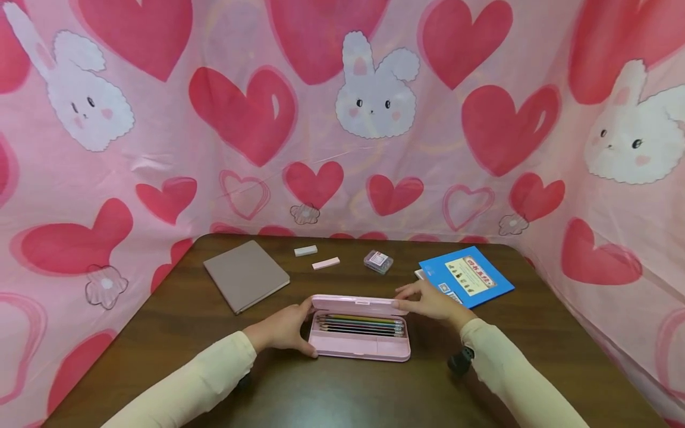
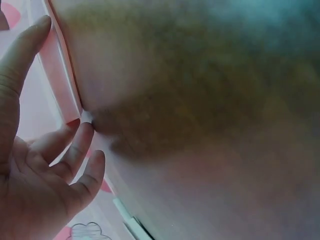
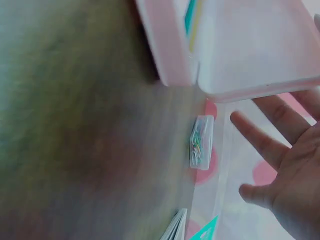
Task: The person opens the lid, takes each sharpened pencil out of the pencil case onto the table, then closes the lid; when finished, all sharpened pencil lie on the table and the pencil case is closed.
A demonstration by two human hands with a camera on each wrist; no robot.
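A pink pencil case (image 1: pixel 342 345) lies on the table with its lid (image 1: pixel 353 304) raised. Several pencils (image 1: pixel 361 325) lie side by side in its rear compartment; the front compartment shows bare pink. My left hand (image 1: pixel 280 328) touches the case's left end, thumb at the front corner, fingers near the hinge side. In the left wrist view that hand (image 2: pixel 45 165) has its thumb on the case wall (image 2: pixel 59 75). My right hand (image 1: pixel 430 302) touches the lid's right end. In the right wrist view its fingers (image 3: pixel 260 137) spread behind the lid (image 3: pixel 255 45).
A grey-brown notebook (image 1: pixel 246 276) lies back left. A white block (image 1: pixel 305 251), a pink block (image 1: pixel 326 263) and a small clear box (image 1: pixel 378 262) are behind the case. A blue book (image 1: pixel 487 282) lies back right. Patterned pink cloth (image 1: pixel 321 148) hangs around the table.
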